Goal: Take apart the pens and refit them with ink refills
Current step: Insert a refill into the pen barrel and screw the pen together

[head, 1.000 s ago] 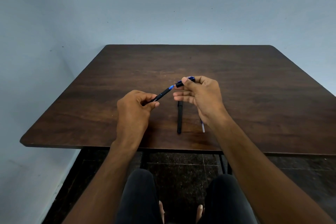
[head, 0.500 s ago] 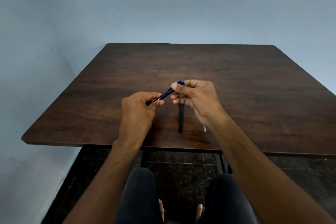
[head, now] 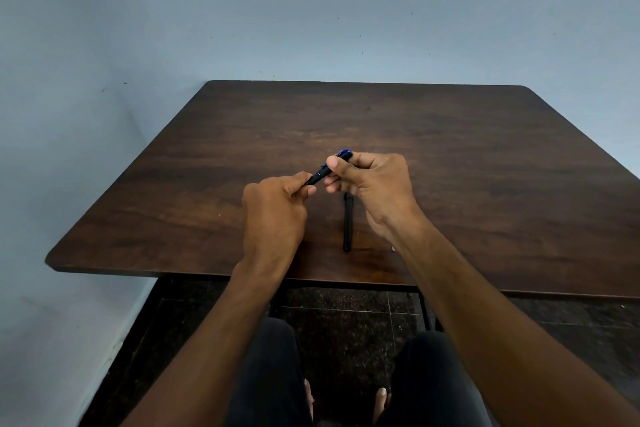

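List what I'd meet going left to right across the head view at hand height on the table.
left hand → pen held between both hands → black pen lying on the table → right hand

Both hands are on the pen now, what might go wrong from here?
The left hand and right hand pinch the pen in mid-air above the table; a slip might drop a part. The right forearm hangs close over the black pen piece near the edge and might knock it off.
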Demonstrator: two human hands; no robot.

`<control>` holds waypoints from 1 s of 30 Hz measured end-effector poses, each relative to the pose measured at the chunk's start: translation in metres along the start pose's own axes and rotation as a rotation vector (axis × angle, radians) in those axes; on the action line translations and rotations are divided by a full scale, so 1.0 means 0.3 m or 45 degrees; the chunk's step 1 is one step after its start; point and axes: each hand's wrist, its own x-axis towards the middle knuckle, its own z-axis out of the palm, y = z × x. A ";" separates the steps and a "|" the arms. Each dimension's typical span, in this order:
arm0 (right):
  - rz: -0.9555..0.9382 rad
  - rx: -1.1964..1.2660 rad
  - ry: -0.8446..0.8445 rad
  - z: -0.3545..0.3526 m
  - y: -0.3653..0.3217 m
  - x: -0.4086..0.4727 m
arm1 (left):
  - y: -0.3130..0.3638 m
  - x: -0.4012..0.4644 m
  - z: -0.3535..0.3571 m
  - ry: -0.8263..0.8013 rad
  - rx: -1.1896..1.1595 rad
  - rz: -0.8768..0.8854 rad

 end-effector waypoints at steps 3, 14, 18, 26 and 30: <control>-0.012 -0.014 0.004 0.001 0.000 0.000 | 0.005 -0.004 0.009 0.029 -0.043 -0.039; 0.120 -0.063 -0.019 0.004 -0.006 0.001 | 0.035 0.002 0.003 -0.052 -0.214 -0.116; 0.148 -0.101 0.021 -0.017 -0.032 0.013 | 0.078 -0.028 0.023 -0.077 -0.226 -0.010; 0.164 -0.326 0.053 -0.176 -0.114 0.012 | 0.085 -0.032 0.100 -0.224 -0.231 -0.069; 0.184 -0.489 0.155 -0.262 -0.127 0.000 | 0.094 -0.022 0.144 -0.215 -0.176 -0.093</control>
